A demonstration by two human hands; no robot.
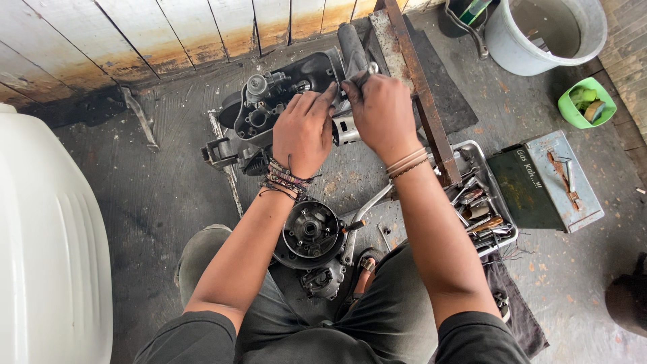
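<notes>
A dark, greasy engine block [269, 111] lies on the concrete floor in front of me. My left hand [302, 131] rests on its right side, fingers pressed down on the casing. My right hand [382, 114] is closed around a small metal tool [367, 71] held against the engine's top right, beside a grey cylinder part [352, 47]. A shiny metal part [345, 131] shows between my two hands. Nearer my knees sits a round dark engine cover [311, 232] with a lever [364, 209] beside it.
A metal tray of hand tools [482, 202] sits right of my forearm, next to an open green metal toolbox [546, 178]. A rusty steel bar [421, 87] runs behind my right hand. A grey bucket [546, 34], green bowl [586, 101] and white panel [47, 236] stand around.
</notes>
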